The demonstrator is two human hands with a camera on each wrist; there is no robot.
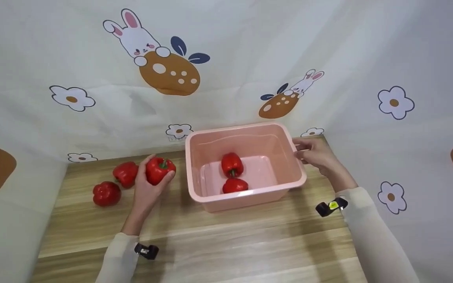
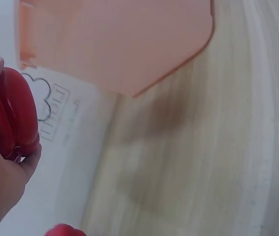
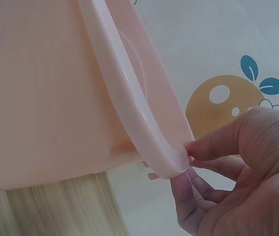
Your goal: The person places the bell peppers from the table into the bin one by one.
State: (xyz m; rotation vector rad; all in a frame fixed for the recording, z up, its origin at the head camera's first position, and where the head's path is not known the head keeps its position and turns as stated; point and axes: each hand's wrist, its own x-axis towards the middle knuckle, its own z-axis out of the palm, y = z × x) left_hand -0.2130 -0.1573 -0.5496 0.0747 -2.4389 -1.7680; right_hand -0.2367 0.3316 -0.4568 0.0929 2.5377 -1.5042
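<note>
My left hand (image 1: pixel 148 189) grips a red bell pepper (image 1: pixel 159 171), thumb on one side and fingers on the other, just left of a pink plastic bin (image 1: pixel 246 199). In the left wrist view the same pepper (image 2: pixel 13 113) appears at the left edge, raised above the table. My right hand (image 1: pixel 316 153) pinches the bin's right rim; the right wrist view shows thumb and fingers on the rim (image 3: pixel 139 118) near a corner. Inside the bin lie two red bell peppers, one (image 1: pixel 232 164) behind the other (image 1: pixel 235 185).
Two more red bell peppers, one (image 1: pixel 126 174) behind and one (image 1: pixel 107 193) in front, sit on the wooden table (image 1: pixel 226 243) left of my left hand. A white cloth (image 1: pixel 234 47) printed with rabbits and flowers hangs behind the table and along its sides.
</note>
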